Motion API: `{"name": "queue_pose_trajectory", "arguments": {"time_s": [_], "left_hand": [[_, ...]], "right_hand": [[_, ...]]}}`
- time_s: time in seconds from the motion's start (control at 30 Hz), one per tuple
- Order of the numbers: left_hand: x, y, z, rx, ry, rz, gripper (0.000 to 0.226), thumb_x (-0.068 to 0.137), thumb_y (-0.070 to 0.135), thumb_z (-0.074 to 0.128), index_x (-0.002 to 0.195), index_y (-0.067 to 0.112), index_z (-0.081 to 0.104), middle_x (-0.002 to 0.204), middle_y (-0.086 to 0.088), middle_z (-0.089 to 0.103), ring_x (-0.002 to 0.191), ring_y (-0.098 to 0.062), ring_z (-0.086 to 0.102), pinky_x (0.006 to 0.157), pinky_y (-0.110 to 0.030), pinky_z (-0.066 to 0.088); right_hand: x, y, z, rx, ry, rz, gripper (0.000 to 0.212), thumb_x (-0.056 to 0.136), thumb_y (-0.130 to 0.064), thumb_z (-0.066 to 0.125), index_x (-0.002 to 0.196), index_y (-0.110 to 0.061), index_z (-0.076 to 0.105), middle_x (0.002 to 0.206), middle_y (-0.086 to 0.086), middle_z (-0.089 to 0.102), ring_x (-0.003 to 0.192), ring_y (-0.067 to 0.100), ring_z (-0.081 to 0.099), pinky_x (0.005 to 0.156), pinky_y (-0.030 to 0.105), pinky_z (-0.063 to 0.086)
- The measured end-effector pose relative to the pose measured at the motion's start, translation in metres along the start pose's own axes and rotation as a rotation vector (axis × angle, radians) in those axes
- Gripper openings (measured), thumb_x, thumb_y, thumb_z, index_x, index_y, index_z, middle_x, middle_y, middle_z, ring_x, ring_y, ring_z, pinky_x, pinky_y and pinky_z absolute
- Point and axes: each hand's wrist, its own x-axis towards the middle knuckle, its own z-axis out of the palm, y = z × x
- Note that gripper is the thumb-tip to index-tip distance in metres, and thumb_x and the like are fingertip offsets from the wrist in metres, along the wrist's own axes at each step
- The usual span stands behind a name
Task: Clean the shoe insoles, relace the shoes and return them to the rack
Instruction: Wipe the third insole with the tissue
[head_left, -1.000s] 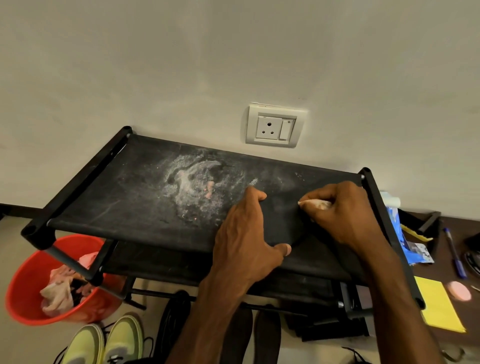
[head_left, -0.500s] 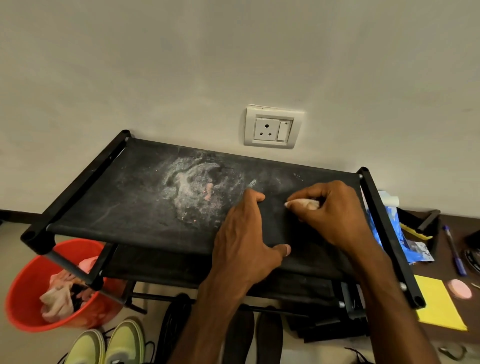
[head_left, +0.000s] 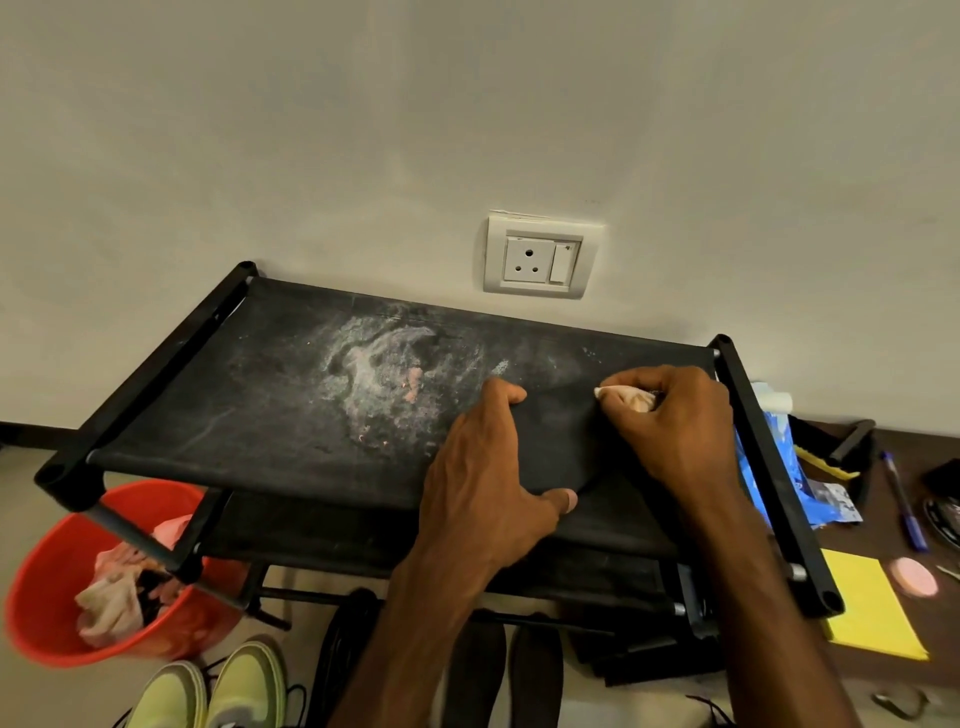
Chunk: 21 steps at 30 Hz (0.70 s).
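- Two bare hands were on the top shelf of the black metal-framed, fabric-topped shoe rack, near each other but not touching.
- Left hand lay spread, fingertips and thumb pressing a flat black insole onto the right part of the shelf. The insole was hard to tell from the dark fabric; only its curved near edge showed.
- Right hand had fingers curled tight round a pale crumpled cloth, held down at the insole's far right end. Exact contact was unclear.
- White powdery smudge with pink flecks sat on the shelf left of the left hand.
- Two more dark flat insoles lay on the floor under the rack, beside yellow-green shoes.
- Red plastic bucket holding rags stood at the rack's left end.
- White wall socket was above the rack.
- Yellow notepad and blue pen lay on the brown surface to the right.
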Motion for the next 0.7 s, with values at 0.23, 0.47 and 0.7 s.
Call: {"name": "queue_pose_trajectory", "arguments": {"time_s": [0.23,0.47,0.7], "left_hand": [[0.003,-0.003,0.0,-0.021,-0.015,-0.02,0.088,0.061,0.048,0.091,0.127,0.033,0.034,0.124,0.012,0.053,0.114,-0.012,0.053,0.09,-0.032,0.048],[0.001,-0.004,0.001,-0.012,0.008,0.016,0.089,0.061,0.049,0.091,0.13,0.032,0.036,0.128,0.014,0.051,0.117,-0.01,0.051,0.093,-0.031,0.046],[0.003,-0.005,-0.001,0.019,-0.037,-0.016,0.092,0.063,0.051,0.09,0.135,0.034,0.035,0.134,0.013,0.048,0.123,-0.01,0.045,0.096,-0.027,0.042]], "right_hand": [[-0.015,-0.029,0.012,0.148,-0.189,-0.248,0.012,0.084,-0.024,0.078,0.095,-0.029,0.082,0.091,-0.014,0.075,0.085,0.002,0.07,0.078,0.035,0.06],[-0.003,-0.017,0.009,-0.051,0.031,0.0,0.013,0.087,-0.037,0.073,0.098,-0.036,0.08,0.096,-0.009,0.077,0.091,0.019,0.071,0.082,0.045,0.06],[0.004,-0.01,-0.016,-0.077,-0.295,0.004,0.015,0.086,-0.02,0.073,0.089,-0.031,0.082,0.086,-0.014,0.077,0.08,0.007,0.071,0.081,0.04,0.063]]}}
